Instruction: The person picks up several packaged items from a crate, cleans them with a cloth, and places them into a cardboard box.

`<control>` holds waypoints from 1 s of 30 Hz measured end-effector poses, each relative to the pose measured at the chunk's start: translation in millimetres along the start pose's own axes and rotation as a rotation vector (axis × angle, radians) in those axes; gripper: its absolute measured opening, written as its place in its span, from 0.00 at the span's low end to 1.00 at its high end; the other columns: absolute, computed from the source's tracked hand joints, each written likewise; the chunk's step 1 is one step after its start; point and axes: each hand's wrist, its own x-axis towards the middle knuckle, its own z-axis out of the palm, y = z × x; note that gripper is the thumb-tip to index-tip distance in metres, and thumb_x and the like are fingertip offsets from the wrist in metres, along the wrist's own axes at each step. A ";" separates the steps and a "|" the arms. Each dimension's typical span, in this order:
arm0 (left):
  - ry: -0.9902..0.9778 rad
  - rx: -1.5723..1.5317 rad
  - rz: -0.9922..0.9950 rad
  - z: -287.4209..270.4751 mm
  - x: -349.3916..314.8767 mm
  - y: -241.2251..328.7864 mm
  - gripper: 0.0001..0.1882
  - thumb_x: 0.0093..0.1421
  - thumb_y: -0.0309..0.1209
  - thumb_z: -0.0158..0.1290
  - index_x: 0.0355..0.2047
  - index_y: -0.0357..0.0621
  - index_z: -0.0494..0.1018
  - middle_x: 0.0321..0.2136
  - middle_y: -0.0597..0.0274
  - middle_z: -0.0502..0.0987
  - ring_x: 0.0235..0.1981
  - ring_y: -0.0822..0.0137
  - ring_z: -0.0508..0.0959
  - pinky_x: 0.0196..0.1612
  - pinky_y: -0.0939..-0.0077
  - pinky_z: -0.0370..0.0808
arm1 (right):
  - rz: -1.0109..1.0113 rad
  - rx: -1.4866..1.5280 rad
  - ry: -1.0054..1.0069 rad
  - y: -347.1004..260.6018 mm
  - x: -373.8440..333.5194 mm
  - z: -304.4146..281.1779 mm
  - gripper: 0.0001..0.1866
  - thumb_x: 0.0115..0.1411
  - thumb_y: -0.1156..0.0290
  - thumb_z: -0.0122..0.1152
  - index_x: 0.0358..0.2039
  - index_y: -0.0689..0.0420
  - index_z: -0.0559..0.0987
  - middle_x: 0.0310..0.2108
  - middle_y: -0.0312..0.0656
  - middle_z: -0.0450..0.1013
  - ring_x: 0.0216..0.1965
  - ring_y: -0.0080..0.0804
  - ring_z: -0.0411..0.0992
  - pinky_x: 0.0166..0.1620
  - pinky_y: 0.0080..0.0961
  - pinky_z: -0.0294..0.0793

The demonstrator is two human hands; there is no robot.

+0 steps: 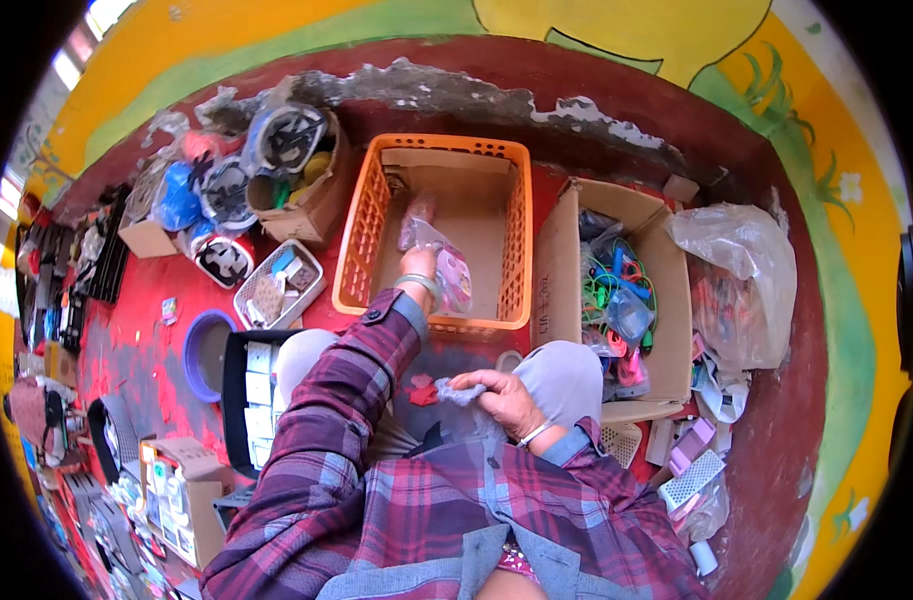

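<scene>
My left hand [419, 262] reaches over the near side of an orange plastic crate [524, 230], its fingers closed on a clear plastic packet with pink contents or print [454, 278]. Another pinkish packet [418, 215] lies just beyond those fingers, on the cardboard lining [486, 210] of the crate. Close to my lap, my right hand [511, 402] pinches the gathered top of a clear plastic bag [461, 392]. The rest of that bag hangs down in front of my shirt, and its contents are hard to make out.
Right of the crate stands a cardboard box [561, 290] of colourful cords, beside a large clear plastic sack [741, 300]. Leftward are helmets [286, 140], a white basket [276, 285], a purple basin [204, 350] and a black bin of white boxes [238, 400]. A painted wall [416, 60] rises behind.
</scene>
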 end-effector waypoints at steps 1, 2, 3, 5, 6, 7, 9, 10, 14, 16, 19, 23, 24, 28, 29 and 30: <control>-0.058 -0.012 -0.014 5.7 11.0 1.2 0.14 0.60 0.30 0.45 0.42 0.34 0.71 0.34 0.54 0.77 0.32 0.58 0.77 0.38 0.62 0.74 | 0.025 0.037 0.013 -2.9 0.1 1.7 0.19 0.46 0.88 0.43 0.37 0.65 0.78 0.42 0.42 0.75 0.48 0.29 0.70 0.54 0.24 0.65; -0.117 -0.024 -0.029 11.9 21.2 1.4 0.14 0.60 0.30 0.45 0.43 0.34 0.71 0.34 0.54 0.77 0.33 0.59 0.77 0.38 0.63 0.74 | 0.054 -0.015 0.009 6.1 3.3 -3.1 0.16 0.49 0.88 0.46 0.38 0.64 0.78 0.42 0.41 0.75 0.47 0.28 0.71 0.53 0.23 0.66; -0.130 0.165 0.063 27.6 5.0 31.0 0.17 0.58 0.32 0.47 0.43 0.31 0.72 0.39 0.54 0.76 0.38 0.61 0.75 0.41 0.67 0.71 | 0.048 -0.003 0.023 12.4 6.7 -7.2 0.17 0.50 0.87 0.46 0.38 0.64 0.78 0.40 0.40 0.75 0.46 0.27 0.71 0.52 0.22 0.67; -0.225 -0.062 0.065 30.2 31.5 50.6 0.16 0.60 0.32 0.46 0.44 0.35 0.70 0.37 0.54 0.75 0.36 0.63 0.76 0.40 0.67 0.72 | 0.047 0.017 0.011 19.1 6.6 -7.9 0.17 0.51 0.86 0.45 0.39 0.63 0.78 0.38 0.38 0.76 0.43 0.23 0.71 0.48 0.20 0.68; -0.130 0.201 0.156 29.8 46.1 66.4 0.16 0.61 0.34 0.46 0.43 0.35 0.70 0.36 0.57 0.75 0.34 0.62 0.76 0.36 0.64 0.74 | 0.014 0.004 -0.007 21.1 6.7 -10.0 0.18 0.49 0.86 0.44 0.39 0.63 0.78 0.38 0.39 0.76 0.43 0.24 0.71 0.49 0.20 0.68; -0.035 0.206 0.143 32.1 52.3 81.4 0.18 0.60 0.36 0.48 0.42 0.33 0.70 0.34 0.55 0.75 0.32 0.61 0.76 0.33 0.62 0.74 | -0.008 -0.019 0.001 21.1 7.1 -11.0 0.19 0.48 0.86 0.44 0.39 0.64 0.78 0.39 0.39 0.76 0.43 0.24 0.71 0.50 0.20 0.68; 0.037 0.312 0.128 34.8 48.0 109.0 0.24 0.58 0.41 0.51 0.42 0.28 0.71 0.34 0.48 0.77 0.34 0.56 0.77 0.34 0.61 0.73 | 0.013 0.007 0.045 19.6 6.2 -10.9 0.18 0.48 0.86 0.44 0.38 0.64 0.78 0.39 0.40 0.76 0.44 0.24 0.71 0.50 0.21 0.68; 0.128 0.539 0.166 28.5 40.5 116.9 0.25 0.58 0.41 0.51 0.42 0.26 0.71 0.38 0.46 0.77 0.37 0.55 0.76 0.38 0.62 0.72 | -0.036 0.014 0.066 18.9 6.7 -10.7 0.18 0.49 0.86 0.44 0.38 0.64 0.78 0.38 0.39 0.76 0.43 0.24 0.71 0.50 0.21 0.68; 0.089 0.278 0.041 -19.9 77.0 54.3 0.23 0.58 0.40 0.50 0.45 0.31 0.71 0.42 0.50 0.75 0.41 0.55 0.74 0.46 0.64 0.69 | -0.094 0.043 0.124 8.7 3.9 -11.2 0.15 0.52 0.81 0.46 0.37 0.61 0.79 0.34 0.38 0.77 0.38 0.22 0.72 0.45 0.19 0.69; 0.085 0.331 -0.205 -26.0 55.3 57.5 0.15 0.58 0.37 0.49 0.42 0.42 0.71 0.36 0.59 0.72 0.37 0.62 0.72 0.46 0.57 0.67 | -0.096 0.112 0.126 -1.3 -1.7 -9.9 0.14 0.53 0.78 0.45 0.37 0.62 0.78 0.33 0.37 0.76 0.38 0.20 0.71 0.45 0.18 0.68; -0.004 0.221 -0.367 -31.6 34.9 74.3 0.13 0.57 0.36 0.48 0.40 0.46 0.72 0.36 0.59 0.73 0.42 0.61 0.70 0.46 0.55 0.66 | -0.117 0.613 0.114 -22.3 -13.3 -12.4 0.12 0.55 0.75 0.49 0.39 0.61 0.77 0.38 0.37 0.75 0.40 0.25 0.72 0.49 0.22 0.68; -0.153 0.040 -0.291 -16.1 -34.0 137.7 0.15 0.61 0.35 0.45 0.44 0.44 0.72 0.41 0.59 0.75 0.46 0.60 0.70 0.51 0.59 0.65 | -0.260 0.735 0.524 -95.9 -56.2 -34.9 0.23 0.56 0.45 0.54 0.31 0.54 0.74 0.27 0.40 0.73 0.30 0.33 0.74 0.38 0.32 0.76; -0.216 -0.047 -0.260 -22.2 -45.7 150.0 0.15 0.62 0.35 0.45 0.46 0.43 0.71 0.43 0.59 0.75 0.47 0.62 0.70 0.52 0.61 0.65 | -0.347 0.678 0.582 -96.5 -67.3 -58.0 0.23 0.54 0.43 0.57 0.27 0.52 0.74 0.25 0.38 0.72 0.27 0.29 0.73 0.34 0.30 0.76; -0.458 -0.158 -0.117 -13.2 -138.7 202.8 0.15 0.63 0.35 0.44 0.45 0.41 0.71 0.44 0.59 0.75 0.48 0.64 0.72 0.51 0.69 0.67 | -0.603 0.524 0.808 -93.4 -116.9 -174.7 0.12 0.55 0.59 0.61 0.31 0.54 0.73 0.26 0.36 0.72 0.26 0.27 0.73 0.33 0.29 0.76; -0.487 -0.153 -0.085 -13.5 -157.7 204.3 0.14 0.63 0.35 0.44 0.44 0.41 0.71 0.43 0.59 0.75 0.48 0.64 0.72 0.51 0.69 0.67 | -0.599 0.395 0.897 -89.4 -130.0 -200.1 0.11 0.54 0.64 0.62 0.35 0.54 0.74 0.28 0.35 0.72 0.27 0.27 0.73 0.34 0.28 0.76; -0.544 -0.155 -0.076 -18.3 -164.3 196.3 0.14 0.63 0.35 0.45 0.44 0.41 0.71 0.43 0.59 0.75 0.47 0.64 0.73 0.51 0.70 0.67 | -0.517 0.366 0.892 -79.5 -140.2 -229.7 0.11 0.53 0.66 0.62 0.35 0.55 0.74 0.29 0.35 0.73 0.28 0.28 0.74 0.35 0.29 0.76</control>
